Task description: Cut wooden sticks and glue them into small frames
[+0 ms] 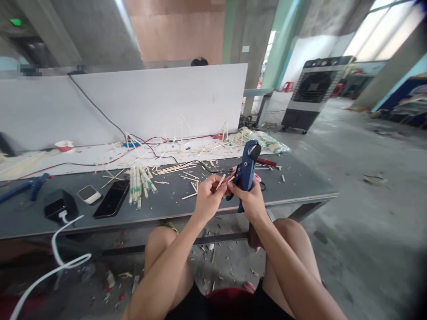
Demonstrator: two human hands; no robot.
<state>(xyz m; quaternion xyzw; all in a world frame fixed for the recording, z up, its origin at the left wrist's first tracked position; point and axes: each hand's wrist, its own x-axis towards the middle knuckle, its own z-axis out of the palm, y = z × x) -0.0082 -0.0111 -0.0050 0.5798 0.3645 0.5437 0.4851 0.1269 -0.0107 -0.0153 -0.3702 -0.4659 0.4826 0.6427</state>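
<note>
The fingers of the left hand [208, 195] are closed in a tight pinch on a thin pale wooden stick [220, 181], whose far end points at 2 o'clock toward the tool in the other hand. The right hand [249, 201] is wrapped firmly around the grip of a dark-blue plastic glue gun [246, 171], held upright with its rounded head at 12 o'clock. The two hands are just beside each other, above the front edge of a grey-topped bench [293, 186].

A small pink object [256, 178] sits just behind the right hand at 2 o'clock, and a red-handled tool [267, 162] lies near it. At 10 o'clock, a loose bundle of long pale bamboo sticks [139, 189] with green marks lies on the bench amid scattered offcuts. Farther out at 9 o'clock are a black smartphone [112, 198], a small white-and-grey device [89, 194] and a black charger [60, 205] with a white cable [66, 226].

A spindly stick structure [182, 142] stands at 11 o'clock against a white partition board [160, 102], with a clear plastic bag [263, 140] at 1 o'clock. Beyond the bench at 2 o'clock, a black-and-grey air cooler [313, 91] stands on the concrete floor [350, 222].
</note>
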